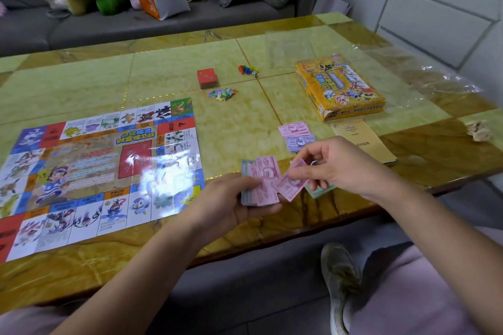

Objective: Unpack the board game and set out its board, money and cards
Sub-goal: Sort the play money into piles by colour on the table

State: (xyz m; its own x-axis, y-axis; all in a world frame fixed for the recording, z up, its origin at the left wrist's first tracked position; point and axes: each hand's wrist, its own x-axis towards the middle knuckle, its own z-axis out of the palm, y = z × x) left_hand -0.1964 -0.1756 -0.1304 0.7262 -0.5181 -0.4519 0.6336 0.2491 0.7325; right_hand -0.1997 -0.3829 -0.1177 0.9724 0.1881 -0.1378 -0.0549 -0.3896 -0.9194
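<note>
Left near corner of table [163, 68]: game board [103, 168] unfolded flat, printed side up, ready for play. Centre, toward far edge: red card deck [207, 77] squared in 1 block. Just right of it, loose printed tokens [223, 94], then coloured pawns with 1 die [247, 70], grouped apart, presumably to stay findable. Near edge, centre: left hand [231, 198] curled under a fanned stack of play money [261, 182], serving as feeder. Right hand [334, 163] pinching 1 pink note [292, 183] at that stack's right edge, probably bound for the pink pile [294, 128] beyond, beside the purple pile [300, 142]. Sorting by colour judged under way. Right half: yellow game box [340, 87], lid side up, set clear of the sorting. Rules booklet [362, 141] just beside its near end. Clear wrap [422, 81] lying toward right edge.
</note>
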